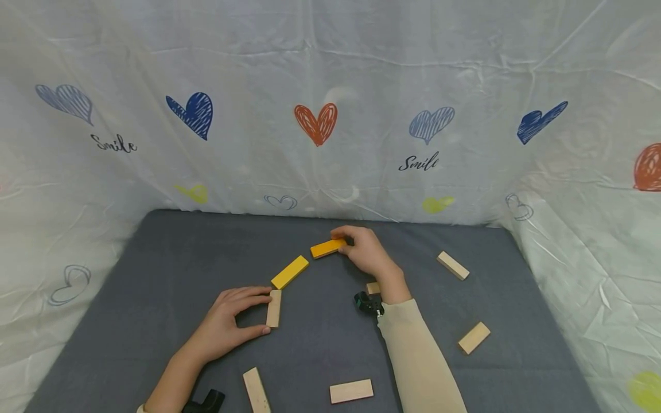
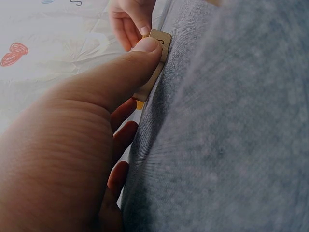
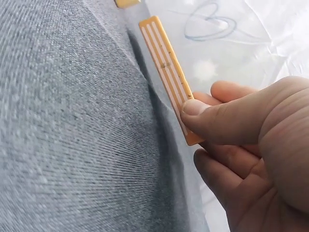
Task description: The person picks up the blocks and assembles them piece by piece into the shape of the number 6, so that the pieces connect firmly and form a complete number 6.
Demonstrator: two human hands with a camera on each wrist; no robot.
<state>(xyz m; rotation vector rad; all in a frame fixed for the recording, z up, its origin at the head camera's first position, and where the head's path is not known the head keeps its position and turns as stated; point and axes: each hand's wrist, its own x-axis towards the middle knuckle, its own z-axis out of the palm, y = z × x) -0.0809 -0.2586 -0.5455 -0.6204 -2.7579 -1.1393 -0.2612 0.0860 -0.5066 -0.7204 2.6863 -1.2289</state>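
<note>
My left hand (image 1: pixel 222 324) pinches a plain wooden block (image 1: pixel 274 308) by its two ends, thumb at the near end and fingers at the far end. In the left wrist view the thumb presses on that block's end, which bears a dark mark. A yellow block (image 1: pixel 290 272) lies slantwise just beyond it. Farther right, my right hand (image 1: pixel 368 250) pinches the right end of an orange-yellow block (image 1: pixel 327 248) between thumb and fingers. White stripes run along this block's side in the right wrist view. Together the three blocks form a curved line with a gap between the yellow ones.
Plain wooden blocks lie about the grey cloth (image 1: pixel 310 350): one near the front left (image 1: pixel 256 390), one at front middle (image 1: pixel 351 392), two at right (image 1: pixel 453 265), (image 1: pixel 474 338). Another block (image 1: pixel 372 288) is partly hidden by the right wrist. A white printed curtain (image 1: pixel 361 74) hangs behind.
</note>
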